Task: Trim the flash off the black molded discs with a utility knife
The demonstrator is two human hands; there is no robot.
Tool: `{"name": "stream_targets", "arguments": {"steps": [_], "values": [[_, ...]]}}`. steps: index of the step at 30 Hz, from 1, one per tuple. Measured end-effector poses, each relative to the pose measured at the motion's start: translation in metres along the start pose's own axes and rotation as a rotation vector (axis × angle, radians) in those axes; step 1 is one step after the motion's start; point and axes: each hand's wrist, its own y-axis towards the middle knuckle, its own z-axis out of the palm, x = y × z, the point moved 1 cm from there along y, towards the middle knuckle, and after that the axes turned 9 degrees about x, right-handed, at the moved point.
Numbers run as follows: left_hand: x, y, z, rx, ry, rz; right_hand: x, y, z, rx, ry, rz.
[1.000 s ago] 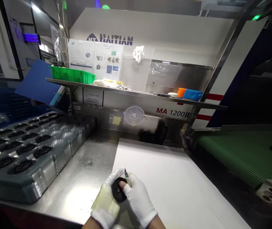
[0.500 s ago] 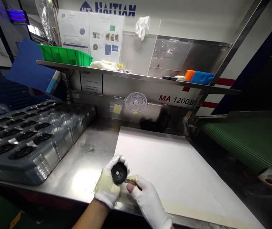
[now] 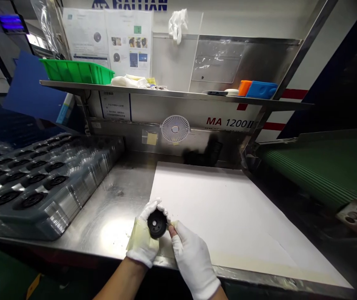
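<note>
In a white glove with a yellowish palm, my left hand (image 3: pixel 144 235) is closed around a round black plastic part (image 3: pixel 157 223). The part's hollow face, with a pale centre hole and smaller holes, is turned up toward me. My right hand (image 3: pixel 189 252), also gloved in white with the thumb tip bare, is pinched at the part's right rim. Between its thumb and fingers is a small thin blade (image 3: pixel 168 224), mostly hidden now. Both hands are above the front edge of the metal table (image 3: pixel 109 216).
Stacked clear plastic trays (image 3: pixel 56 216) with several black round parts stand at left. A white sheet (image 3: pixel 216 216) covers the table's middle and right. Behind are a small fan (image 3: pixel 175 129) and a shelf (image 3: pixel 184 93) with a green bin (image 3: pixel 78 71). A green conveyor (image 3: pixel 316 166) is at right.
My right hand has moved slightly up along the part's right rim, and its blade is now mostly covered. The left hand still holds the part, which is tilted a little differently. The view has shifted slightly.
</note>
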Motion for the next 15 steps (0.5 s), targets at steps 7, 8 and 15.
{"name": "stream_targets", "arguments": {"steps": [7,8,15], "values": [[0.010,0.006,0.005,-0.054,0.064,0.068,0.000,-0.007,0.003,0.047,0.006,0.030],[0.011,0.008,0.006,-0.062,0.061,0.070,0.001,-0.008,0.004,0.051,0.016,0.031],[0.014,0.012,0.010,-0.037,0.028,0.060,0.004,-0.008,0.005,0.028,0.152,0.008]]}}
